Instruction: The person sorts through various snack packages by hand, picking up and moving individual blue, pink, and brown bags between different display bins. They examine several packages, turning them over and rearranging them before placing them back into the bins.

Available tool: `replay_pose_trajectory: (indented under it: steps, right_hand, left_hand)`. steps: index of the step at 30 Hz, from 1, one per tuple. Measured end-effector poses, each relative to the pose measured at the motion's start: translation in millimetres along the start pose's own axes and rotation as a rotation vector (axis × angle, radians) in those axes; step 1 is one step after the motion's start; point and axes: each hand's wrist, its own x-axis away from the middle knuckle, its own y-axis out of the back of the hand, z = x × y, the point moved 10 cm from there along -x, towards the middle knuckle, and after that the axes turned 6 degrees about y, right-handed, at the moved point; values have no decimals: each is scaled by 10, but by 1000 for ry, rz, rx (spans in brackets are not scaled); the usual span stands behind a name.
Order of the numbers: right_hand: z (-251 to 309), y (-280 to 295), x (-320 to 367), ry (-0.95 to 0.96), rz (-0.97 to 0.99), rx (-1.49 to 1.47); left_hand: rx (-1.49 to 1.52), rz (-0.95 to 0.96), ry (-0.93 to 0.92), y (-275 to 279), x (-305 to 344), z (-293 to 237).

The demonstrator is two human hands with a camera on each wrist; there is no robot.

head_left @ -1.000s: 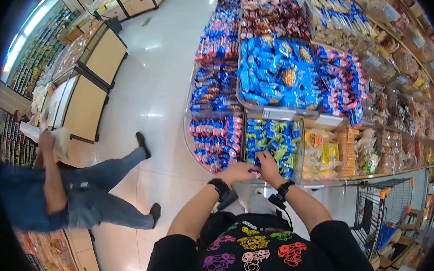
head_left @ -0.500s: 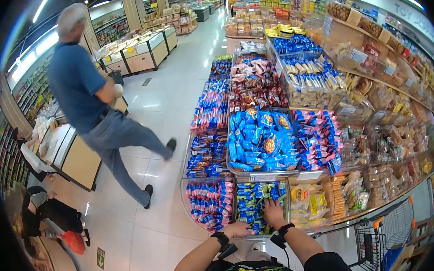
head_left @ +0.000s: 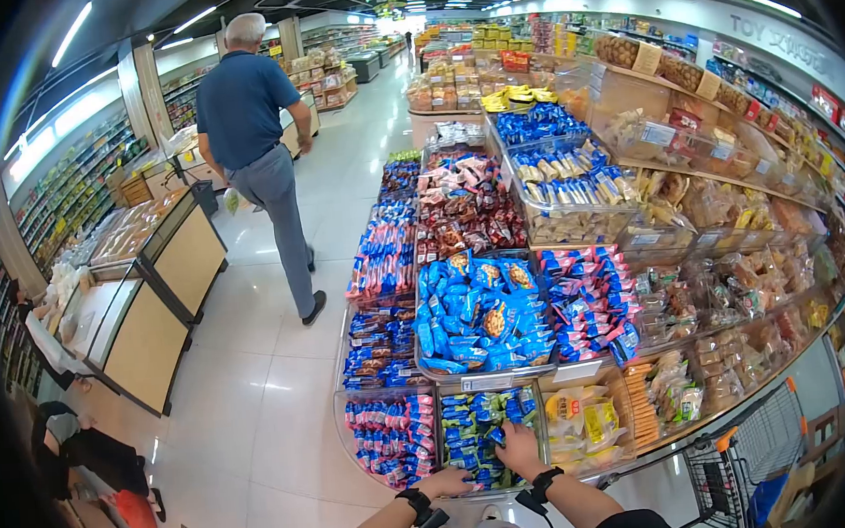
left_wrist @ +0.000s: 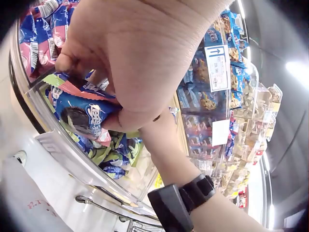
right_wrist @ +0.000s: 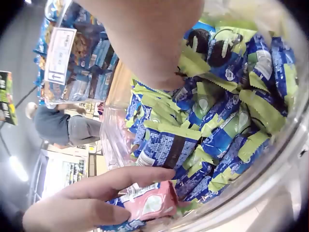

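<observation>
My left hand [head_left: 447, 482] is at the front left corner of a clear bin of blue-and-green packets [head_left: 470, 412]. In the left wrist view its thumb and fingers [left_wrist: 130, 58] pinch a blue packet with a pink end [left_wrist: 87, 113]; the right wrist view shows the same pink-ended packet [right_wrist: 152, 202] at its fingertips. My right hand [head_left: 521, 453] reaches down among the green-ended packets [right_wrist: 260, 106] in that bin. Its fingertips are hidden in the right wrist view, where the hand [right_wrist: 149, 43] fills the top, so its grip cannot be told.
Pink-and-blue packets [head_left: 391, 438] lie in the bin to the left, large blue packets [head_left: 484, 313] behind, and yellow packs [head_left: 587, 423] to the right. A shopping cart [head_left: 762, 442] stands at the right. A person in a blue shirt [head_left: 244, 110] is in the aisle.
The head view has tilted up, and the bins sit lower in it. The person in the blue shirt has walked farther up the aisle. My hands remain at the same bin.
</observation>
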Motion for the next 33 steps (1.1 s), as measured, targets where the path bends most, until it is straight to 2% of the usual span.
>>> replay_pose_trajectory:
  steps: [3, 5, 6, 7, 9, 10, 11, 14, 17, 19, 20, 21, 25, 27, 29, 33]
  right_hand:
    - [47, 248, 156, -56, -22, -154]
    - [177, 84, 283, 99, 167, -384]
    - [213, 32, 339, 132, 227, -427]
    - [211, 20, 376, 130, 230, -424]
    - [345, -38, 433, 179, 324, -531]
    - [365, -110, 468, 163, 408, -491]
    - [389, -157, 456, 166, 409, -490]
    - [715, -208, 442, 396, 391, -404]
    - [868, -485, 396, 397, 422, -258]
    - [928, -521, 364, 418, 380, -268]
    - [955, -526, 343, 429, 360, -280]
    - [977, -526, 322, 439, 338, -293]
    - [796, -392, 363, 341, 268, -440]
    - [624, -298, 355, 327, 132, -496]
    - [513, -362, 381, 285, 177, -484]
    - [501, -420, 382, 252, 215, -390]
  left_hand:
    - [12, 28, -50, 110, 84, -51]
    - [230, 316, 136, 67, 219, 42]
    - [224, 354, 141, 113, 238, 85]
    - [226, 356, 138, 78, 180, 224]
    - [278, 343, 146, 153, 176, 303]
    - [309, 323, 156, 206, 201, 374]
    - [311, 320, 156, 243, 270, 349]
    - [413, 259, 200, 328, 345, 392]
    - [361, 259, 199, 261, 308, 482]
    - [257, 284, 62, 219, 293, 364]
    - [268, 256, 145, 180, 289, 443]
    - [271, 255, 149, 118, 274, 512]
    - [393, 207, 132, 180, 324, 568]
    - [425, 197, 127, 172, 329, 606]
    - [559, 196, 99, 160, 301, 616]
    - [588, 140, 125, 180, 301, 617]
